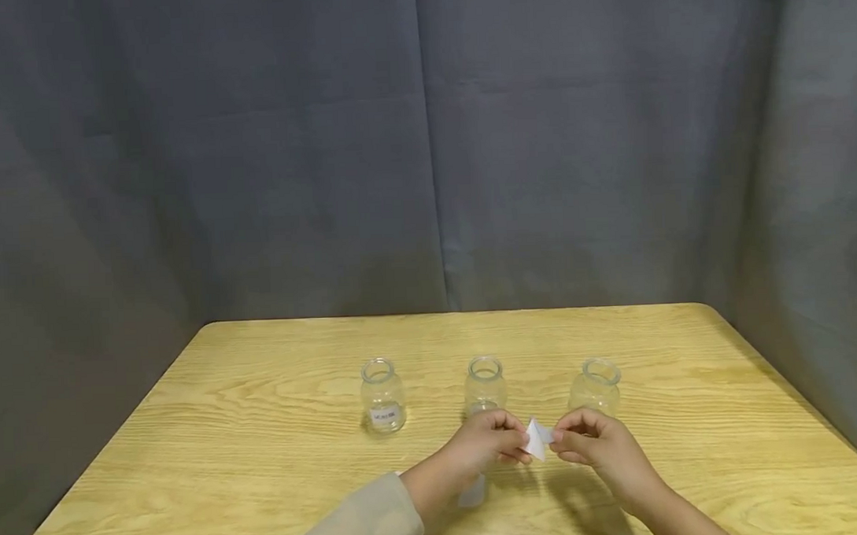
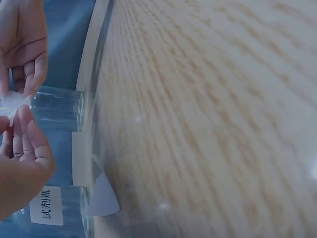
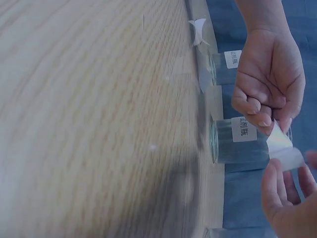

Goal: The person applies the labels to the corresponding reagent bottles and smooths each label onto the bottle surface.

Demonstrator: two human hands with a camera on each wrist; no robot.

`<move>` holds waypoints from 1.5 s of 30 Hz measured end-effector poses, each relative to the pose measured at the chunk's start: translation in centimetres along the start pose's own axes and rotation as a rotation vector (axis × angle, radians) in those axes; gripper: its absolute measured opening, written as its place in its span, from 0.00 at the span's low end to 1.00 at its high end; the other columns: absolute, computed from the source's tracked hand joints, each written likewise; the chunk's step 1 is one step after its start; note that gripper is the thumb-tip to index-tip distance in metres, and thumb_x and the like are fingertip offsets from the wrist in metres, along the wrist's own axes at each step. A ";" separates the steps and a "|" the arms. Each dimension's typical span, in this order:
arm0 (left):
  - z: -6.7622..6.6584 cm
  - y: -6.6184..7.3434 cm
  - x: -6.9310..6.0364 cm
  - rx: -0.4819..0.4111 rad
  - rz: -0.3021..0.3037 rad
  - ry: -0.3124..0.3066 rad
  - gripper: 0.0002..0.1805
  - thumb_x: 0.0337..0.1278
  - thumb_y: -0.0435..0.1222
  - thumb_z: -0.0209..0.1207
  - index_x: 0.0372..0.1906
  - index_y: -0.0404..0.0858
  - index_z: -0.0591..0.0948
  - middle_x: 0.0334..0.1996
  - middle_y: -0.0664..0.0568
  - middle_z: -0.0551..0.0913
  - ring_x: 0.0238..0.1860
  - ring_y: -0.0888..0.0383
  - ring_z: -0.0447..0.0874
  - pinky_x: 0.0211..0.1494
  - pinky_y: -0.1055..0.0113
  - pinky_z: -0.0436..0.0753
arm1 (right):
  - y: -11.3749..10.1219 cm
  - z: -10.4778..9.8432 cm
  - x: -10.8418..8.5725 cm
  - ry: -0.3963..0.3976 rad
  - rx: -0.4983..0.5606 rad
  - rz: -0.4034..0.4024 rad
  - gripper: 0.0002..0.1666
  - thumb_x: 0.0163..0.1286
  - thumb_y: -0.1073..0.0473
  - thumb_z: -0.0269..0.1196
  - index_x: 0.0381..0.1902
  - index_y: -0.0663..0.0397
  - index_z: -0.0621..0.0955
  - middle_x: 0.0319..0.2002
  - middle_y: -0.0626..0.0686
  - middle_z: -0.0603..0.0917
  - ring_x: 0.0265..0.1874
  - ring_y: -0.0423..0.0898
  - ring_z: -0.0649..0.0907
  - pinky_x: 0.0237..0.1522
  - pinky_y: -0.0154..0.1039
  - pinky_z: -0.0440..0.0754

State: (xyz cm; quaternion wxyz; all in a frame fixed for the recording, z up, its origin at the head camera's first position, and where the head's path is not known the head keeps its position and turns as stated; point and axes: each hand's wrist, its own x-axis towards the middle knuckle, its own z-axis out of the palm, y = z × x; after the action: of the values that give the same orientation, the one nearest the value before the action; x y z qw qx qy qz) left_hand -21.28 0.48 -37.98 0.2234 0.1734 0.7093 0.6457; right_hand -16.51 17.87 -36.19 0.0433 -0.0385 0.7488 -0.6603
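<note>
Between the fingertips of both hands is a small white paper sticker (image 1: pixel 535 440), bent to a peak, its two parts angled apart. My left hand (image 1: pixel 480 448) pinches one side of it, and my right hand (image 1: pixel 605 454) pinches the other. Both hands are held above the table, in front of the jars. Behind the left hand stands a clear glass jar (image 1: pixel 485 383); its label (image 3: pixel 244 130) shows in the right wrist view. Another glass jar (image 1: pixel 594 388), partly hidden by the right hand, shows no label. At left, a third jar (image 1: pixel 382 391) bears a printed white label (image 1: pixel 386 415).
A loose scrap of white paper (image 1: pixel 472 493) lies on the wooden table (image 1: pixel 230 463) below the left forearm. Another curled paper piece (image 3: pixel 198 31) appears in the right wrist view. Grey curtains (image 1: pixel 311 161) surround the table's back and sides.
</note>
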 end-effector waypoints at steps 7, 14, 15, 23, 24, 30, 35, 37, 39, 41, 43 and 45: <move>0.0 0.0 -0.2 -0.037 0.004 0.030 0.05 0.49 0.27 0.54 0.32 0.28 0.73 0.26 0.49 0.76 0.28 0.58 0.77 0.37 0.64 0.77 | -0.3 0.2 -0.1 0.113 0.055 0.061 0.16 0.64 0.58 0.52 0.36 0.71 0.71 0.30 0.55 0.74 0.30 0.47 0.78 0.36 0.37 0.77; 0.0 -0.1 -0.6 -0.031 -0.020 -0.006 0.05 0.50 0.27 0.54 0.33 0.28 0.73 0.27 0.49 0.76 0.27 0.60 0.77 0.37 0.64 0.77 | 0.0 -0.4 -0.3 0.159 0.066 0.081 0.11 0.61 0.64 0.55 0.37 0.70 0.71 0.29 0.53 0.76 0.27 0.44 0.78 0.34 0.36 0.78; 0.0 -0.2 -0.6 -0.029 -0.024 -0.012 0.05 0.50 0.28 0.53 0.33 0.29 0.73 0.27 0.49 0.76 0.27 0.60 0.77 0.37 0.64 0.77 | 0.1 -0.5 -0.3 0.166 0.065 0.080 0.11 0.61 0.65 0.54 0.37 0.70 0.70 0.30 0.53 0.76 0.27 0.44 0.78 0.34 0.36 0.78; 0.1 -0.7 -1.1 0.005 -0.044 -0.049 0.04 0.50 0.28 0.54 0.31 0.29 0.73 0.25 0.51 0.76 0.25 0.61 0.77 0.36 0.64 0.77 | 0.8 -0.9 -0.7 0.147 0.059 0.095 0.12 0.58 0.69 0.55 0.38 0.72 0.69 0.28 0.52 0.75 0.28 0.44 0.77 0.35 0.36 0.77; 0.1 -0.7 -1.2 0.004 -0.048 -0.053 0.04 0.49 0.28 0.54 0.31 0.29 0.74 0.24 0.52 0.76 0.25 0.61 0.77 0.36 0.64 0.77 | 0.7 -0.9 -0.7 0.148 0.058 0.095 0.12 0.57 0.69 0.56 0.38 0.72 0.69 0.28 0.52 0.74 0.29 0.44 0.77 0.36 0.35 0.77; 0.3 -0.5 -1.4 0.022 -0.054 -0.065 0.04 0.49 0.28 0.55 0.32 0.31 0.74 0.23 0.53 0.76 0.25 0.61 0.76 0.35 0.65 0.77 | 0.5 -1.4 -0.9 0.127 0.039 0.085 0.16 0.56 0.69 0.57 0.40 0.73 0.68 0.32 0.53 0.71 0.32 0.44 0.74 0.38 0.35 0.76; 0.4 -0.7 -1.5 0.021 -0.055 -0.064 0.04 0.49 0.27 0.54 0.31 0.30 0.74 0.22 0.52 0.76 0.24 0.61 0.76 0.35 0.64 0.77 | 0.6 -1.8 -1.1 0.089 0.010 0.112 0.20 0.56 0.68 0.58 0.44 0.76 0.67 0.35 0.55 0.72 0.34 0.45 0.74 0.38 0.35 0.76; 0.4 -0.8 -1.6 0.029 -0.055 -0.070 0.04 0.48 0.27 0.55 0.30 0.29 0.74 0.22 0.51 0.76 0.24 0.60 0.76 0.35 0.63 0.77 | 0.7 -1.9 -1.1 0.076 -0.013 0.115 0.20 0.57 0.66 0.58 0.43 0.76 0.68 0.36 0.56 0.73 0.35 0.45 0.75 0.39 0.35 0.76; 0.4 -0.8 -1.6 0.061 -0.063 -0.097 0.04 0.48 0.28 0.55 0.30 0.29 0.74 0.23 0.52 0.77 0.25 0.59 0.77 0.36 0.63 0.77 | 0.8 -2.0 -1.2 0.067 -0.041 0.114 0.19 0.57 0.64 0.59 0.42 0.75 0.70 0.37 0.57 0.73 0.36 0.46 0.76 0.39 0.36 0.76; 0.4 -0.8 -1.7 0.073 -0.075 -0.118 0.04 0.48 0.28 0.55 0.30 0.29 0.75 0.24 0.51 0.77 0.26 0.58 0.76 0.36 0.62 0.77 | 0.8 -2.1 -1.2 0.064 -0.051 0.120 0.18 0.57 0.62 0.59 0.40 0.73 0.72 0.37 0.58 0.74 0.36 0.46 0.76 0.40 0.38 0.75; 0.4 -0.7 -1.7 0.089 -0.089 -0.138 0.05 0.48 0.28 0.55 0.30 0.29 0.75 0.25 0.50 0.77 0.27 0.57 0.76 0.37 0.62 0.76 | 0.9 -2.1 -1.3 0.053 -0.051 0.129 0.15 0.56 0.62 0.60 0.37 0.71 0.73 0.37 0.57 0.74 0.36 0.47 0.76 0.42 0.40 0.75; 0.4 -0.7 -1.6 0.101 -0.101 -0.137 0.05 0.48 0.30 0.55 0.31 0.31 0.75 0.26 0.51 0.77 0.29 0.57 0.76 0.37 0.63 0.76 | 1.0 -2.1 -1.3 0.042 -0.049 0.135 0.13 0.56 0.63 0.60 0.35 0.69 0.74 0.37 0.56 0.74 0.37 0.47 0.76 0.43 0.43 0.74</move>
State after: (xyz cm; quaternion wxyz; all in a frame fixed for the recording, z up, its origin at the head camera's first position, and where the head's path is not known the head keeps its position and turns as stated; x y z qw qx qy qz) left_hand -19.66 -0.08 -38.53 0.2948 0.1923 0.7319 0.5835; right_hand -15.43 20.23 -36.95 0.0710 0.0248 0.7665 -0.6379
